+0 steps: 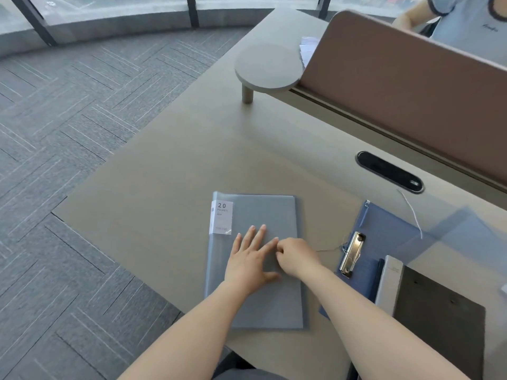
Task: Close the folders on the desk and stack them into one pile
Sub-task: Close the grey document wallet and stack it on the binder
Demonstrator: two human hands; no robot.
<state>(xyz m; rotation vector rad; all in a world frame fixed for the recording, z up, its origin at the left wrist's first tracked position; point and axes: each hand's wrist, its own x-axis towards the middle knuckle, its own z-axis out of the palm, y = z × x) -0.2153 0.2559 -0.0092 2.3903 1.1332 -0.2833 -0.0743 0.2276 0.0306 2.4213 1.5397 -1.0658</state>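
A grey-blue folder (263, 209) with a white "20 pockets" label lies closed on the desk in front of me. My left hand (251, 260) rests flat on its cover with the fingers spread. My right hand (295, 256) sits beside it on the cover with curled fingers; whether it pinches anything I cannot tell. To the right lies an open blue clip folder (384, 237) with a metal clip, its translucent cover (461, 237) spread out to the right. A dark grey folder (439, 314) with a white spine lies at the lower right, overlapping the blue one.
The beige desk (192, 174) ends at a brown partition (397, 86) behind a black cable slot (389, 171). A round raised shelf (267, 68) stands at the back. A thin white string (411, 209) crosses the blue folder. Another person sits beyond the partition.
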